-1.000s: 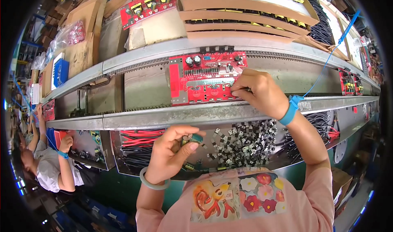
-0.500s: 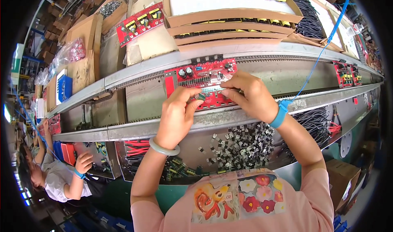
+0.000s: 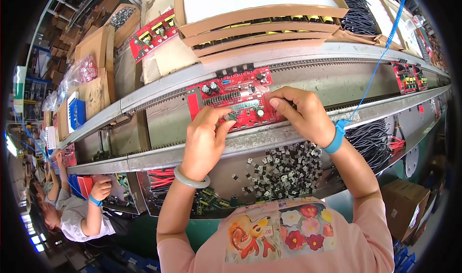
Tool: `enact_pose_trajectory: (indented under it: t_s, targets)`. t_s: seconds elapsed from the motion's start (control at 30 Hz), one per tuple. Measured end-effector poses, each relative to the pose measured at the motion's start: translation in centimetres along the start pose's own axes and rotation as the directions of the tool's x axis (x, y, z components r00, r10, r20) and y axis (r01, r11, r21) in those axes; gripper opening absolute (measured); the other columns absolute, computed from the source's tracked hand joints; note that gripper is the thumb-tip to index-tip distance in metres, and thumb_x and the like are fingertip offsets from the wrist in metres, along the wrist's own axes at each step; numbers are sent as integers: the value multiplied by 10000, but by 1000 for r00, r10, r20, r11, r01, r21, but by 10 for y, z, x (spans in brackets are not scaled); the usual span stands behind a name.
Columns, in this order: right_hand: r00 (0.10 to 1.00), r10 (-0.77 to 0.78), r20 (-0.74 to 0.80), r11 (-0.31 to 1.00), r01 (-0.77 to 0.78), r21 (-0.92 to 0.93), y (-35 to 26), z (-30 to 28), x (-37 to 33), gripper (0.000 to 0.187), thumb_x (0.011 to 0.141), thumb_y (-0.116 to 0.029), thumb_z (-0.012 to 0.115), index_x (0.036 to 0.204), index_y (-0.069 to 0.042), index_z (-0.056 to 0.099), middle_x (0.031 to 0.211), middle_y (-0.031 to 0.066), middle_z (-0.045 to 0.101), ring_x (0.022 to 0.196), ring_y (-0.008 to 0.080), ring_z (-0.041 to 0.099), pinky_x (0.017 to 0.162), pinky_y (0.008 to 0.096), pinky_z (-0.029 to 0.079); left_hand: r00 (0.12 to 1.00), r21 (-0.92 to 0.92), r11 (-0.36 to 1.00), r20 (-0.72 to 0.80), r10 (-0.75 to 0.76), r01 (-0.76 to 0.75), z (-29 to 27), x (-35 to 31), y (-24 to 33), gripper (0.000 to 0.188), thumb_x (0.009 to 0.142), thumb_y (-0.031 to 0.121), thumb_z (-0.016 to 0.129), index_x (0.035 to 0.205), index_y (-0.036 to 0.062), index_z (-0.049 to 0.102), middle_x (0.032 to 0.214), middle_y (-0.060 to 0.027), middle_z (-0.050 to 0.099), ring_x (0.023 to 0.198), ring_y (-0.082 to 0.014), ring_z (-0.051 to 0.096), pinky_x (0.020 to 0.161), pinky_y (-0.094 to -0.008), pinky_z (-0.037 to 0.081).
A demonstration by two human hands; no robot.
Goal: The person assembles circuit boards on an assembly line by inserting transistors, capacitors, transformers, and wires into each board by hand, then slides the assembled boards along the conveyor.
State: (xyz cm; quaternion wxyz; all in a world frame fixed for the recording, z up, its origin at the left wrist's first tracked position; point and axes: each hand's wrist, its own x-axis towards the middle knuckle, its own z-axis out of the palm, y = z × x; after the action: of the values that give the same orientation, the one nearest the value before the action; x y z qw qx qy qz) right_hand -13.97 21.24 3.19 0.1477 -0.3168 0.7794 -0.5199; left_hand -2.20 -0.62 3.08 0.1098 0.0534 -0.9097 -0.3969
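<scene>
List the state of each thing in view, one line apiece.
Rectangular red circuit board: lying flat, partly populated
Left bare hand: closed, pinching
Small dark-green cylindrical component: held in the left hand's fingertips
Right bare hand: fingers curled by the board, grip unclear
Black-and-silver three-legged components: heaped loose
Shallow brown cardboard trays: stacked, top one open
Blue wrist strap: fastened
Thin black wires: loosely bunched

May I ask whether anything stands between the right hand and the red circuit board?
Nothing visible does: the right hand is at the right side of the red circuit board; the left hand holds a small green part farther left.
</scene>
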Motion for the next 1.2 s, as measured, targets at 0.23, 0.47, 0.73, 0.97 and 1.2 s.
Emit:
enact_pose_trajectory:
  t_s: [0.23, 0.47, 0.73, 0.97, 1.2]
  targets:
    - [995, 101, -18, 988, -102, -112, -3, -1, -5, 298, 1059, -187, 546, 1260, 27, 496, 794, 132, 636, 729, 195, 620, 728, 343, 510, 983, 117, 977, -31, 181, -176, 2, 7, 3, 204, 857, -2, 750, 1049, -16, 681, 916, -163, 667, 720, -286, 647, 637, -366, 510]
    - [999, -28, -33, 990, 23, -139, 2, -7, -4, 159, 1035, -127, 558, 1092, 21, 572, 848, 120, 635, 781, 199, 619, 749, 341, 510, 992, 125, 985, 69, 108, -116, -8, 2, 3, 221, 825, -35, 732, 1033, -28, 657, 938, -190, 643, 881, -391, 640, 758, -457, 527]
    - [999, 33, -35, 994, -37, -105, -7, -10, -5, 186, 887, -10, 728, 1060, 11, 666, 931, 86, 635, 819, 147, 594, 722, 288, 499, 987, 151, 975, 39, 157, -161, 0, 3, 1, 216, 828, -33, 730, 1031, -25, 656, 927, -184, 623, 866, -390, 628, 755, -462, 523]
    - [999, -47, -18, 998, 46, -46, -13, -8, -7, 233, 827, 24, 747, 1051, -4, 687, 952, 90, 638, 768, 171, 623, 691, 289, 521, 946, 212, 922, 74, 315, -323, 5, 5, -2, 322, 746, -103, 700, 1056, -22, 665, 917, -140, 600, 906, -330, 610, 782, -439, 526]
    - [998, -63, 15, 997, 63, -33, -15, -1, -2, 267, 798, 92, 741, 1045, -4, 708, 958, 78, 677, 807, 149, 652, 720, 272, 554, 928, 246, 898, 175, 328, -364, -10, 4, 2, 397, 833, -136, 648, 1201, 13, 660, 1019, -140, 629, 911, -304, 629, 817, -389, 521]
